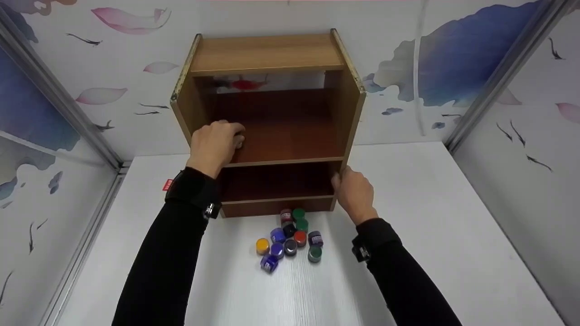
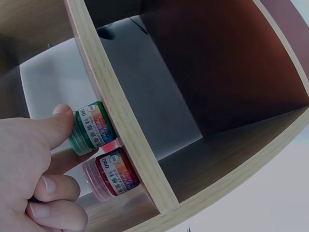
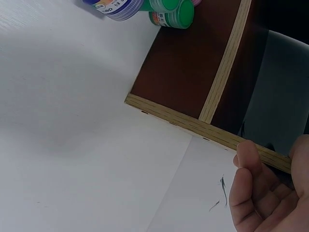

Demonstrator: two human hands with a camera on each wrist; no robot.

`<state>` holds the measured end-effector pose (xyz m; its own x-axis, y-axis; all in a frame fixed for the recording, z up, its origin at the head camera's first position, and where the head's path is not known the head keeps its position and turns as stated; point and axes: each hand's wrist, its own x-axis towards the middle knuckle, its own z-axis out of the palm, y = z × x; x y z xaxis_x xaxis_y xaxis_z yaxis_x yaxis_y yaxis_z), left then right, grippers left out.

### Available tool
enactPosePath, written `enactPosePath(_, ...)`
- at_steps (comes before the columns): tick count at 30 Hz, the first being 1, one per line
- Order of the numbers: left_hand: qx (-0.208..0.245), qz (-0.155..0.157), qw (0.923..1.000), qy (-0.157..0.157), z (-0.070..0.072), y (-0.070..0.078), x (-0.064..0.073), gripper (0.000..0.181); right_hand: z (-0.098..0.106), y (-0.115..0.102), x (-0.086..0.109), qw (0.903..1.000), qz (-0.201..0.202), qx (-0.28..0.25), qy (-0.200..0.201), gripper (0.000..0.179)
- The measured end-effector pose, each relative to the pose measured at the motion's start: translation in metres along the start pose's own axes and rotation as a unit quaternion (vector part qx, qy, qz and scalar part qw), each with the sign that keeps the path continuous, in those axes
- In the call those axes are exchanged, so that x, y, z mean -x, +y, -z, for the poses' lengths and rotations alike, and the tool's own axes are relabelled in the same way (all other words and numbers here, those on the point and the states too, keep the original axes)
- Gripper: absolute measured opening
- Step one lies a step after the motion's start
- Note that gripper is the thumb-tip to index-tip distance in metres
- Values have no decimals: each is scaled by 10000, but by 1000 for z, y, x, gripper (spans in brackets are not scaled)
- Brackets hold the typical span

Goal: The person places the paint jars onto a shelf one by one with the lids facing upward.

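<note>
White walls stand on three sides: the back wall point(image 1: 253, 16) fills the top of the frame, the left wall point(image 1: 68, 194) and the right wall point(image 1: 503, 194) take the edges. They carry blue patches point(image 1: 462, 59), pink petals point(image 1: 102, 96) and thin dark strokes point(image 1: 539, 163). Grey metal posts point(image 1: 63, 89) follow both corners. Below spreads a white tabletop point(image 1: 430, 203), with soft reflected light at bottom centre.
</note>
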<state>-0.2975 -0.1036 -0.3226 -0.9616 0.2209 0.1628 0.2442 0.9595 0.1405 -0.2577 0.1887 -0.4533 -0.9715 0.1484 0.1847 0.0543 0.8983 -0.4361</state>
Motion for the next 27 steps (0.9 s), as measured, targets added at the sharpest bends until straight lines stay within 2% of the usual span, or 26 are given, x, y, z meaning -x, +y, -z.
enactPosePath(5,-25,96,9998,-179,4,-2,0,32,1,-3,1,10000,-22,-31,-80,34)
enactPosePath(10,-153,54,9995,-283,6,-2,1,39,0,-3,0,9999,-34,-79,-112,36)
enactPosePath(13,-155,20,9997,-193,10,-1,2,42,-1,-2,-1,9999,-33,-115,-96,35)
enactPosePath(17,162,-87,9998,11,19,0,4,43,-2,-1,-2,9998,-60,-125,-113,35)
enactPosePath(22,645,-437,9967,246,28,2,10,40,-2,1,-2,9999,-92,-54,-127,36)
enactPosePath(27,929,-1120,9870,686,25,6,21,34,-2,3,-2,9999,-92,-1,-139,36)
